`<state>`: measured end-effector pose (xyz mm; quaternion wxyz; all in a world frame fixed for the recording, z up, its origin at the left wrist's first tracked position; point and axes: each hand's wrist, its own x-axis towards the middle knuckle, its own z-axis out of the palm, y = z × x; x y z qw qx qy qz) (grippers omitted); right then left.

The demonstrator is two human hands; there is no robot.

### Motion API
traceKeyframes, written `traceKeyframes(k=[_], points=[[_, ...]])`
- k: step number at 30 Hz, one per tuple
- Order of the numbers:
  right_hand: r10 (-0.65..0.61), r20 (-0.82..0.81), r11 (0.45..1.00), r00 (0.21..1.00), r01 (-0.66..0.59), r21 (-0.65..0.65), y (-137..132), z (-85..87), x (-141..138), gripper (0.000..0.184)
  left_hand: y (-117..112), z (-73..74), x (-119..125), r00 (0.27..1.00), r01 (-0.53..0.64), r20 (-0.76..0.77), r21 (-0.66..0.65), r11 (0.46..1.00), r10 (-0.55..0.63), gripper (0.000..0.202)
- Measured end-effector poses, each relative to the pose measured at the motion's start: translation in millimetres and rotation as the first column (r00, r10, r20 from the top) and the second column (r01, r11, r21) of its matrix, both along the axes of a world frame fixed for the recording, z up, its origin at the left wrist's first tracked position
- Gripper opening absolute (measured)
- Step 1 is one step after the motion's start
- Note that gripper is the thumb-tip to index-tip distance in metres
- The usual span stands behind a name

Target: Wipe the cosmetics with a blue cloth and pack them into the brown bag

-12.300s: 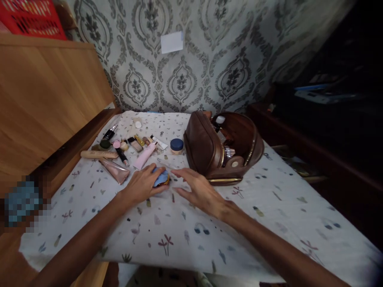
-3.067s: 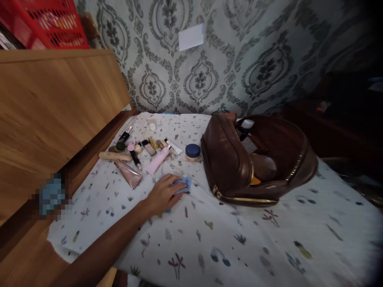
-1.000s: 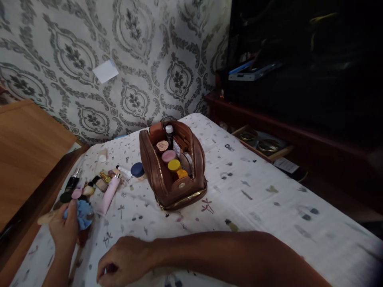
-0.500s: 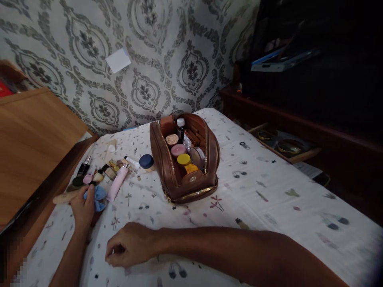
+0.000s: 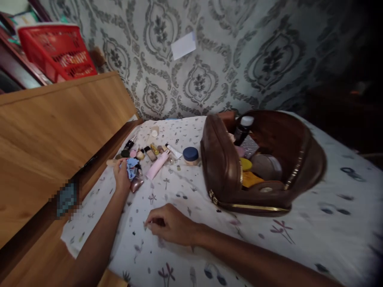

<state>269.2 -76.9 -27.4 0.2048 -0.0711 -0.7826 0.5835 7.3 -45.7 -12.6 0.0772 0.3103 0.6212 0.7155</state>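
1. Holding: left hand (image 5: 122,178) has its grip shut on the blue cloth (image 5: 131,167). Cloth is bunched btw thumb + fingers at the left end of the cosmetics row, near the wood panel (image 5: 60,127). Rose-gold tube (image 5: 136,185) pokes out just under the cloth, touching the hand. Held or only pressed: cannot tell.
2. Right hand (image 5: 169,226) rests on the tabletop (image 5: 299,239) (printed cover over it). Grip narrow, fingers curled, thumb against fingertips. Nothing seen in it; too dark/small to be sure.
3. Vs 0.5 s ago: left hand was already at the row w/ the cloth by its fingers; cloth now sits more gathered, over the tube. Right hand unchanged, same curled pose in front of the body.
4. Vs 3.1 s ago: cloth was then mid-tabletop, just below the pink tube (image 5: 157,165) and nearer the brown pouch (image 5: 221,163). Now it is left of that tube, well apart from the pouch. Right hand was out of view then.
5. View has swung left: red basket (image 5: 58,52) is back in frame above the panel. Pouch is open as before, w/ yellow lid (image 5: 245,164) + white-capped bottle (image 5: 243,129) inside and navy-lid jar (image 5: 190,154) just beside it.
6. Writing: pale lettering on the basket front, blurred, unreadable. White slip (image 5: 183,45) on the wallpaper looks blank. No brand legible on tubes, jar or pouch.
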Motion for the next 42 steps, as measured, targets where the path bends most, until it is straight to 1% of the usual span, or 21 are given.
traceKeyframes(k=[3,5,9,11,14,16,18,20,22,24,27,30,32,33,35,37,38,39,40,41,42], points=[[0.004,0.0,0.999,1.0,-0.004,-0.045,-1,2.1,1,0.02,-2,0.7,-18,0.986,0.043,0.158,0.086,0.995,-0.056,0.024],[0.007,0.012,0.997,1.0,-0.006,-0.074,-1,3.2,0,0.02,-6,3.4,-31,0.97,0.065,0.224,0.112,0.992,-0.089,0.024],[0.011,0.041,0.993,0.999,-0.006,-0.115,-3,3.5,0,0.022,-15,6.3,-51,0.961,0.052,0.264,0.124,0.991,-0.084,0.025],[0.014,0.053,0.993,0.999,-0.007,-0.121,-3,4.0,0,0.023,-17,5.1,-57,0.971,0.031,0.233,0.112,0.993,-0.056,0.026],[0.021,0.067,0.992,0.998,-0.012,-0.127,-3,5.9,1,0.023,-17,3.7,-61,0.993,-0.018,0.121,0.062,0.998,0.011,0.026],[0.027,0.072,0.991,0.997,-0.017,-0.134,-3,6.6,1,0.023,-14,6.4,-60,0.998,-0.062,-0.002,0.013,0.998,0.062,0.024],[0.033,0.071,0.99,0.997,-0.023,-0.14,-4,6.2,1,0.023,-9,13.4,-56,0.982,-0.093,-0.168,-0.053,0.994,0.083,0.019],[0.031,0.061,0.989,0.998,-0.022,-0.145,-4,5.1,1,0.022,-2,23.1,-50,0.936,-0.103,-0.35,-0.14,0.985,0.048,0.016],[0.026,0.051,0.989,0.998,-0.018,-0.145,-4,4.2,1,0.021,6,32.1,-39,0.866,-0.111,-0.499,-0.227,0.968,-0.017,0.022],[0.017,0.05,0.991,0.999,-0.01,-0.136,-4,3.8,1,0.02,14,37.0,-23,0.784,-0.122,-0.614,-0.3,0.946,-0.093,0.027],[0.016,0.059,0.992,0.998,-0.008,-0.122,-3,3.6,1,0.019,20,33.0,10,0.627,-0.098,-0.731,-0.418,0.903,-0.27,0.028],[0.018,0.056,0.991,0.998,-0.011,-0.13,-3,2.9,1,0.019,19,21.7,42,0.474,-0.034,-0.75,-0.539,0.841,-0.462,0.026],[0.015,0.05,0.992,0.999,-0.008,-0.128,-3,2.3,1,0.019,17,17.4,54,0.393,-0.041,-0.75,-0.592,0.805,-0.531,0.025],[0.014,0.051,0.992,0.999,-0.008,-0.124,-3,2.2,1,0.019,16,17.5,55,0.372,-0.073,-0.759,-0.598,0.798,-0.535,0.025],[0.013,0.057,0.993,0.998,-0.006,-0.117,-3,2.2,1,0.019,18,21.9,49,0.379,-0.176,-0.796,-0.563,0.807,-0.473,0.029],[0.017,0.065,0.993,0.998,-0.009,-0.117,-3,2.3,1,0.019,22,28.7,33,0.439,-0.31,-0.822,-0.517,0.798,-0.363,0.031],[0.018,0.067,0.993,0.998,-0.01,-0.116,-3,2.3,1,0.019,25,31.6,22,0.481,-0.383,-0.818,-0.519,0.764,-0.314,0.032],[0.018,0.066,0.993,0.998,-0.01,-0.115,-3,2.3,1,0.019,28,33.6,11,0.534,-0.428,-0.797,-0.542,0.723,-0.282,0.034],[0.017,0.064,0.993,0.998,-0.01,-0.114,-3,2.2,1,0.019,32,34.5,1,0.593,-0.436,-0.761,-0.577,0.691,-0.261,0.036],[0.015,0.062,0.993,0.998,-0.007,-0.114,-2,2.0,1,0.019,34,34.3,-9,0.632,-0.431,-0.733,-0.602,0.672,-0.251,0.036],[0.011,0.061,0.994,0.998,-0.004,-0.113,-2,2.0,1,0.019,36,33.5,-17,0.667,-0.414,-0.704,-0.621,0.665,-0.242,0.034]])
